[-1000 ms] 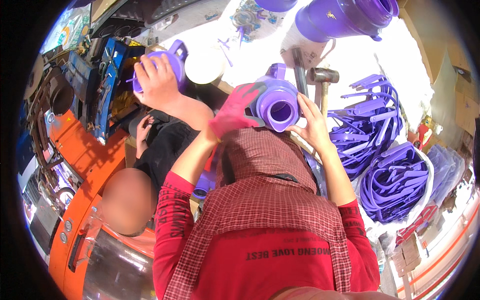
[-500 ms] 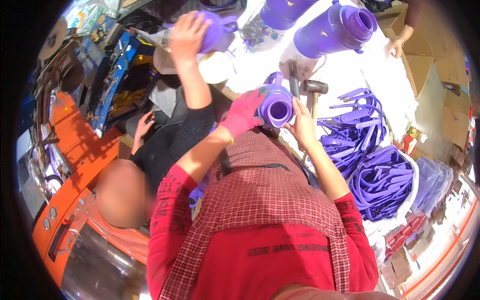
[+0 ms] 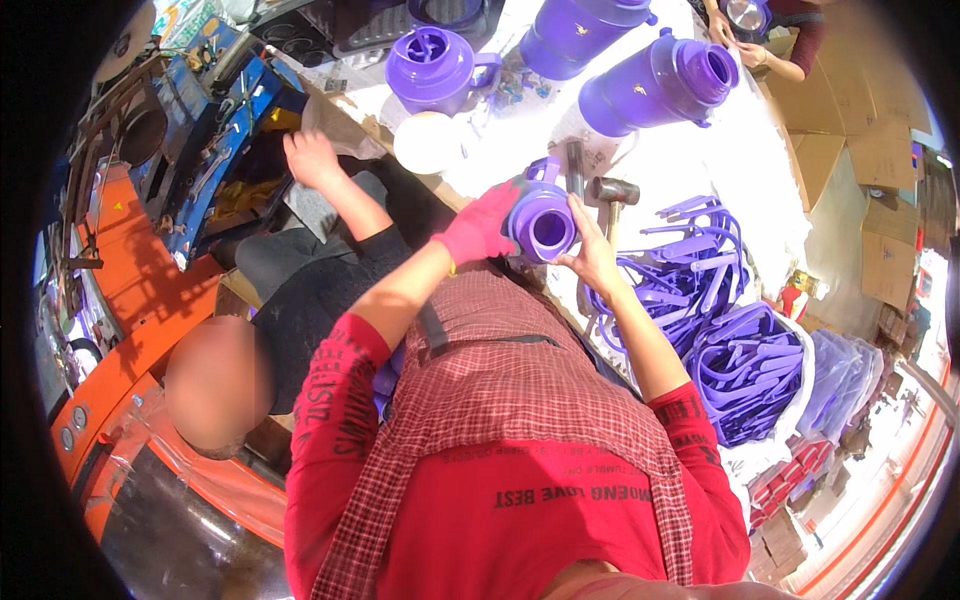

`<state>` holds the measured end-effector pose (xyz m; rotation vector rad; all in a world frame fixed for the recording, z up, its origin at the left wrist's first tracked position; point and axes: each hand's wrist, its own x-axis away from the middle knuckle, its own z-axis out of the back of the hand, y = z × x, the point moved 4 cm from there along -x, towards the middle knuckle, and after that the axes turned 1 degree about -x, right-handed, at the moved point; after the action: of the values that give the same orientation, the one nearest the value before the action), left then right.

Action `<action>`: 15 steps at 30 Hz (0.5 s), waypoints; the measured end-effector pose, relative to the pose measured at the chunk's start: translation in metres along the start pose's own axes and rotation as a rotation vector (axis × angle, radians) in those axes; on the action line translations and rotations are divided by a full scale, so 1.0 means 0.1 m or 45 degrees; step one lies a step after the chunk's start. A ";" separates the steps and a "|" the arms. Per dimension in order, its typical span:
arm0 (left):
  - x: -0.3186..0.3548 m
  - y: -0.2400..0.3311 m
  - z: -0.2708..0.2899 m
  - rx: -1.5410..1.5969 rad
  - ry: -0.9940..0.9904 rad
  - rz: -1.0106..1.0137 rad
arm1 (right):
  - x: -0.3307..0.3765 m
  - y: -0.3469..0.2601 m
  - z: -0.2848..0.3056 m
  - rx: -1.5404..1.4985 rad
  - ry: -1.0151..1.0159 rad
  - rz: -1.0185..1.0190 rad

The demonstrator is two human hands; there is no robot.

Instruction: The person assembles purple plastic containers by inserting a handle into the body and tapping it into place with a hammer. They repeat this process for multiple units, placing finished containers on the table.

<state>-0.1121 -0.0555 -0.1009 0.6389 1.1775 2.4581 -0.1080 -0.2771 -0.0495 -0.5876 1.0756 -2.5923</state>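
Between my two hands is a purple thermos jug point(image 3: 549, 229), its round open mouth turned toward me and a loop handle on the far side. My left hand point(image 3: 484, 226), in a pink glove, wraps round its left side. My bare right hand point(image 3: 594, 250) grips the right side with the fingers along the rim. How far the jug's body reaches below the mouth is hidden. Just beyond it on the white-covered table lie a dark bar-shaped tool point(image 3: 575, 168) and a hammer point(image 3: 614, 192) with a black head and wooden handle.
Two purple thermos jugs point(image 3: 640, 90) lie at the far side, and a short purple jug part point(image 3: 430, 75) stands far left beside a white disc point(image 3: 425, 142). Purple straps point(image 3: 690, 280) are heaped at right, some in a sack point(image 3: 750, 370). A co-worker's hand point(image 3: 312, 158) is at left; another person's hands point(image 3: 738, 45) are far right.
The co-worker at left has let go of the short purple jug part and drawn the hand back left. The far-right person now handles a round item. My hands keep hold of the jug.
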 end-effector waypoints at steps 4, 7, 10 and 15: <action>0.21 0.04 -0.16 0.285 0.165 0.096 | 0.04 0.02 0.07 -0.243 -0.036 -0.271; 0.27 0.11 -0.16 0.203 0.275 0.030 | 0.03 0.05 0.17 -0.769 -0.022 -0.437; 0.31 0.21 -0.09 0.066 0.329 -0.017 | 0.02 0.14 0.24 -1.147 0.079 -0.660; 0.35 0.28 -0.01 -0.074 0.251 0.018 | -0.17 0.21 0.18 -0.615 -0.054 -0.615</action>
<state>-0.1446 -0.0561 -0.0704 0.3975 1.1694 2.6049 -0.0828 -0.2963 -0.0573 -1.1281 1.7464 -2.6767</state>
